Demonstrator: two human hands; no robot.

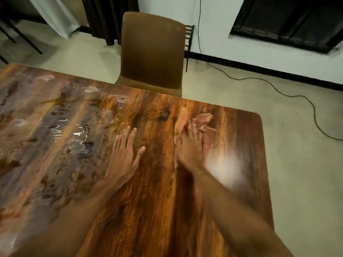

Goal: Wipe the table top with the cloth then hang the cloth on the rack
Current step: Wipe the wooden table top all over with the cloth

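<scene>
Left hand (123, 154) flat on one table (148, 210); right hand (189, 148) presses one cloth (203, 118).

Two bare forearms ending in bare hands, left hand (123, 154) sharp, right hand (189, 147) smeared by motion blur

- Brown chair (152, 52) stood in the middle of the rm.
- Floor (297, 164) was pale & smooth.
- Wall (213, 25) was white w/ a black strip at the bottom.
- Dark window (289, 23) sat top rt.
- Thin black cord (289, 93) lay across the floor.
- Dark curtain (109, 15) hung top left.
</scene>
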